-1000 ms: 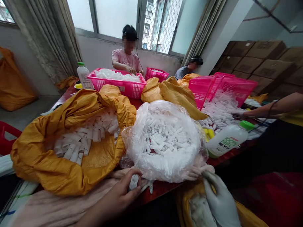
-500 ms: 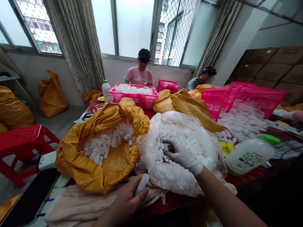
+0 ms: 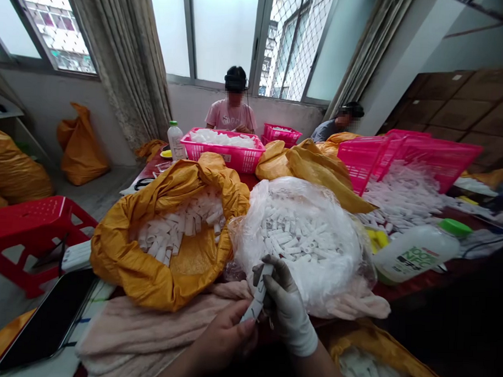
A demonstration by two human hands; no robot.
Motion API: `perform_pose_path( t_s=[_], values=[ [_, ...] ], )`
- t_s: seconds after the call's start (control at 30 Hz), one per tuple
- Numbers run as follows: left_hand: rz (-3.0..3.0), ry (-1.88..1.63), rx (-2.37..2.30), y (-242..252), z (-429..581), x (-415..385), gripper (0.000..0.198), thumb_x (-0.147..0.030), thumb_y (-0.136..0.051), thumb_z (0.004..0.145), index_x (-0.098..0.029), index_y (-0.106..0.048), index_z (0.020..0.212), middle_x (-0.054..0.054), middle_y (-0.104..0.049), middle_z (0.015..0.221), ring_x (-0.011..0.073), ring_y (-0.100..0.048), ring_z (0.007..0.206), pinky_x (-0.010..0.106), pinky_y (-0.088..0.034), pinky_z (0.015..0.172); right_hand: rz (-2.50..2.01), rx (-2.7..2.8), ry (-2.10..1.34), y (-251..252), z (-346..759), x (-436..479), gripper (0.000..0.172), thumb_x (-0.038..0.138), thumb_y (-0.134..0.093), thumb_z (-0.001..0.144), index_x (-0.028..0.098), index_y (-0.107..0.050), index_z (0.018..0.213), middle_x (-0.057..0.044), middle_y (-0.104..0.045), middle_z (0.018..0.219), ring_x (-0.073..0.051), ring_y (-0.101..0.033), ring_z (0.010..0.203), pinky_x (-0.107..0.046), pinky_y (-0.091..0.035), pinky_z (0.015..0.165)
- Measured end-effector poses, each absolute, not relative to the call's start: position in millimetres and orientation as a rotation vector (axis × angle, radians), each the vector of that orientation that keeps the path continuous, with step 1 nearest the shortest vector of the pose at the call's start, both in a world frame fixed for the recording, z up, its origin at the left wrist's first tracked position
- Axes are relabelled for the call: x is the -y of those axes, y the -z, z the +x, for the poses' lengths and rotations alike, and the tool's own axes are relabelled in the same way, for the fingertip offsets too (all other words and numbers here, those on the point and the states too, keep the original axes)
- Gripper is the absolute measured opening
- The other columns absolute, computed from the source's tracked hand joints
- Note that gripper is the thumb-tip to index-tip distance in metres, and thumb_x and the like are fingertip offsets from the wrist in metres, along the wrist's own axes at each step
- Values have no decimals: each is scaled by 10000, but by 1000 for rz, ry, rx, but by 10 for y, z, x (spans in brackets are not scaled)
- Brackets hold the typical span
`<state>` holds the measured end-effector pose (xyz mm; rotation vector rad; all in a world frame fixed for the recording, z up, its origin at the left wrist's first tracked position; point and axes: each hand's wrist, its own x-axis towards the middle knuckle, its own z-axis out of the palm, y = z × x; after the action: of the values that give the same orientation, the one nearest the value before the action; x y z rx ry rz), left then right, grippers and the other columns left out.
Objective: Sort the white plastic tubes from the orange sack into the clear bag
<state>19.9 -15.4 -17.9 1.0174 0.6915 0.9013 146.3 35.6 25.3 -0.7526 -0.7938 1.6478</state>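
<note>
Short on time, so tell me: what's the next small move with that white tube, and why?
Probably lower the white tube into the yellow bag below your gloved right hand. That hand and your bare left hand have it pinched away from the plastic bag of loose tubes, and the yellow bag already holds similar white pieces.

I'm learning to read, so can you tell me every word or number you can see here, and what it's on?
White plastic bottle with a green cap: big green letters on its label, too blurred to read for sure.
Pink T-shirt: white lettering, too blurred to read.
Pink plastic basket: small white tag, too small to read.
I can't read any other words or numbers.
</note>
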Motion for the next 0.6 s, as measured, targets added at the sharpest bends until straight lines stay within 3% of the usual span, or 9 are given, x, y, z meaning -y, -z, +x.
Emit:
perform_pose_path(
  t_s=[0.07, 0.13, 0.2, 0.27, 0.37, 0.5, 0.6],
  values=[
    [961, -925, -612, 179, 225, 158, 497, -625, -558, 756, -159, -538, 929, -93, -393, 462, 41, -270, 357, 151, -201, 346, -719, 714, -1685, -280, 1462, -336, 356, 336, -758, 678, 266, -609, 994, 18, -651, 731, -82, -564, 566, -163, -427, 484],
    [1061, -953, -660, 92, 216, 151, 459, -580, -557, 785, -156, -565, 960, -52, -499, 562, 58, -398, 446, 150, -318, 423, -730, 623, -1706, -298, 1450, -316, 361, 338, -749, 688, 263, -593, 1006, 30, -633, 676, -59, -515, 489, -136, -374, 424],
    [1279, -957, -793, -48, 180, 132, 397, -498, -538, 836, -157, -590, 1034, 16, -619, 790, 115, -549, 686, 196, -439, 639, -780, 554, -1701, -309, 1453, -302, 387, 347, -754, 677, 252, -585, 1012, 31, -626, 656, -53, -497, 461, -127, -355, 398],
    [1498, -931, -932, -183, 139, 107, 339, -409, -505, 876, -166, -591, 1095, 57, -649, 994, 177, -573, 909, 255, -431, 827, -834, 539, -1653, -320, 1472, -296, 412, 370, -760, 661, 240, -586, 1011, 29, -625, 654, -53, -482, 434, -134, -352, 375],
    [1673, -844, -1034, -280, 113, 68, 294, -336, -488, 879, -169, -594, 1097, 61, -669, 1005, 198, -589, 916, 269, -437, 831, -918, 635, -1549, -326, 1500, -281, 404, 381, -755, 664, 235, -604, 1009, 16, -643, 687, -75, -519, 463, -169, -416, 401],
    [1682, -805, -1083, -212, 142, 45, 275, -346, -468, 874, -164, -604, 1031, 57, -669, 944, 203, -591, 876, 272, -449, 795, -1017, 972, -1266, -242, 1518, -203, 310, 406, -741, 680, 266, -676, 948, -25, -695, 885, -163, -646, 790, -297, -548, 731],
    [1650, -837, -1128, -168, 168, 47, 296, -375, -440, 881, -161, -601, 1007, 55, -664, 915, 205, -587, 855, 276, -452, 772, -1021, 1226, -1115, -120, 1577, -138, 261, 445, -661, 753, 281, -707, 951, -61, -665, 1097, -231, -594, 1055, -414, -459, 964]
  ],
)
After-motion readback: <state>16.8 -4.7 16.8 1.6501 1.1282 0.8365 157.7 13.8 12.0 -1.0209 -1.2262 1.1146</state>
